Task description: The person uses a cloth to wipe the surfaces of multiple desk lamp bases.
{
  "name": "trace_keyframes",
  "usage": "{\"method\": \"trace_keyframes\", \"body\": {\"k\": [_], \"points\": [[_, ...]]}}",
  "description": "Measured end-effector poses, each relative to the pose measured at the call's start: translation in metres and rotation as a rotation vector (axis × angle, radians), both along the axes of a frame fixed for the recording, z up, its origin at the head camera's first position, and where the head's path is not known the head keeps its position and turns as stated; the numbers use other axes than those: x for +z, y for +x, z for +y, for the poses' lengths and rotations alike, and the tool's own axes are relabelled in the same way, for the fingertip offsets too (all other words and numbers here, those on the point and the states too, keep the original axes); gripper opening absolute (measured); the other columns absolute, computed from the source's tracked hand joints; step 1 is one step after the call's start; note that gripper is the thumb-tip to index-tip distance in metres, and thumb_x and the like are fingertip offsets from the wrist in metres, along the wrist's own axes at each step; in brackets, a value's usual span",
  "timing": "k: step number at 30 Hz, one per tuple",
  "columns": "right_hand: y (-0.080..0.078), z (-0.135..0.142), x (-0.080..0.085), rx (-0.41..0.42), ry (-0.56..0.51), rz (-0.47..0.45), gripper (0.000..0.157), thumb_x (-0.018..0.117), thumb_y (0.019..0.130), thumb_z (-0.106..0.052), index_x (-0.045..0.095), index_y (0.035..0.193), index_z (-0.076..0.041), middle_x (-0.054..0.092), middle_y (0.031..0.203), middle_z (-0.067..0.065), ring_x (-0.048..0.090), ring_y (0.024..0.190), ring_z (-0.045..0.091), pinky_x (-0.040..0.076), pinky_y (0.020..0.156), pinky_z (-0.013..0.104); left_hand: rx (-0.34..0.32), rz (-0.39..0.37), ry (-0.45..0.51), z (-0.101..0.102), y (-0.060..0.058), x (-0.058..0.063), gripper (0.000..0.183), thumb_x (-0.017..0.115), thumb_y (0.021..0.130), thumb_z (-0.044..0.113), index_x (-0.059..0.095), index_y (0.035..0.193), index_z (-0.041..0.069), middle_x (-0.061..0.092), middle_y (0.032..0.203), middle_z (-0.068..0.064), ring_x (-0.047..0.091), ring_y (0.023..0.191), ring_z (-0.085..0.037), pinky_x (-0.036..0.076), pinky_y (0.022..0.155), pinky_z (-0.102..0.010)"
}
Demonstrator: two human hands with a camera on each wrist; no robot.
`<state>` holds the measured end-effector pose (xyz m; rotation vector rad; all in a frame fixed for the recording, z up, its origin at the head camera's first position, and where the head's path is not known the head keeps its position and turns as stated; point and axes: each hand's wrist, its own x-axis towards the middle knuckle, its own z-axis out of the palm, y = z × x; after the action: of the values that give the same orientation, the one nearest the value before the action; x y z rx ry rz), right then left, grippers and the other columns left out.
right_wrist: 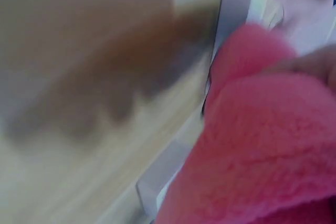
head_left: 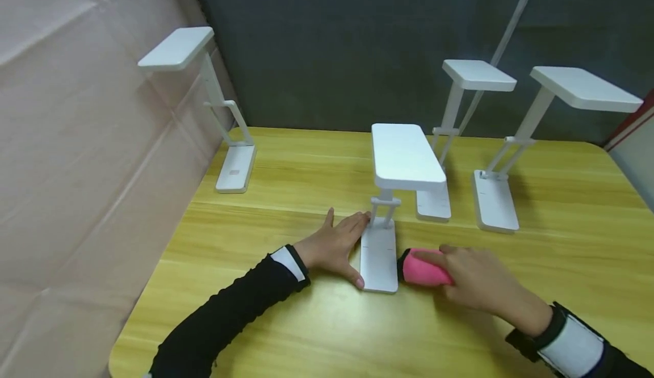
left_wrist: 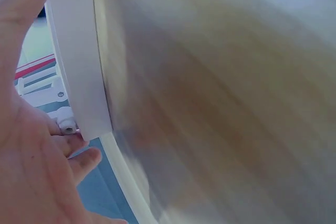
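Observation:
A white desk lamp [head_left: 409,156] stands upright on the table in front of me, its flat head over a folding arm and a narrow base [head_left: 379,261]. My left hand [head_left: 334,250] rests against the left side of that base. Its thumb touches near the front corner and its fingers lie by the back end, spread apart. On the other side, my right hand [head_left: 475,278] grips a fluffy pink cloth [head_left: 426,267]. The cloth's black left end is against or very near the base's right edge; in the right wrist view the pink cloth [right_wrist: 262,140] hides most of the fingers.
Two more white lamps [head_left: 479,75] [head_left: 582,88] stand behind to the right, and another lamp [head_left: 179,49] stands at the back left by a pale cloth wall [head_left: 92,168]. A dark panel [head_left: 332,49] rises behind the yellow wood-grain table [head_left: 286,179].

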<state>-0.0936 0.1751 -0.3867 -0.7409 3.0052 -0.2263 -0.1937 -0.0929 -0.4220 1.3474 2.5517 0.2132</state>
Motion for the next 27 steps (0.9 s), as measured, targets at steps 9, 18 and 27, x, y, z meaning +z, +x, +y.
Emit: {"method": "trace_keyframes", "body": {"k": [9,18,27], "points": [[-0.029,-0.021,-0.019,-0.203,0.093,0.113,0.054,0.062,0.068,-0.016,0.05,0.12,-0.009,0.049,0.069,0.012,0.034,0.041,0.016,0.028,0.031,0.029,0.06,0.043,-0.062,0.003,0.004,-0.008,0.136,0.056,0.05,0.086,-0.008,0.141,0.006,-0.001,0.15,-0.01,-0.006,0.135,-0.022,0.0,0.097,-0.069],[-0.024,-0.025,-0.021,-0.097,0.102,0.158,0.055,0.066,0.06,-0.011,0.055,0.114,-0.012,0.049,0.067,0.009,0.033,0.043,0.014,0.028,0.034,0.027,0.098,-0.027,-0.091,0.003,0.004,-0.003,0.134,0.058,0.053,0.082,-0.007,0.141,0.005,-0.002,0.15,-0.01,-0.006,0.135,-0.021,0.0,0.099,-0.067],[0.005,-0.021,-0.02,0.038,0.094,0.177,0.058,0.067,0.058,-0.013,0.057,0.115,-0.015,0.055,0.073,0.008,0.032,0.042,0.01,0.029,0.035,0.025,0.108,-0.055,-0.089,0.002,0.002,-0.001,0.134,0.06,0.053,0.081,-0.008,0.14,0.004,-0.002,0.15,-0.011,-0.006,0.135,-0.021,-0.002,0.099,-0.067]]}}
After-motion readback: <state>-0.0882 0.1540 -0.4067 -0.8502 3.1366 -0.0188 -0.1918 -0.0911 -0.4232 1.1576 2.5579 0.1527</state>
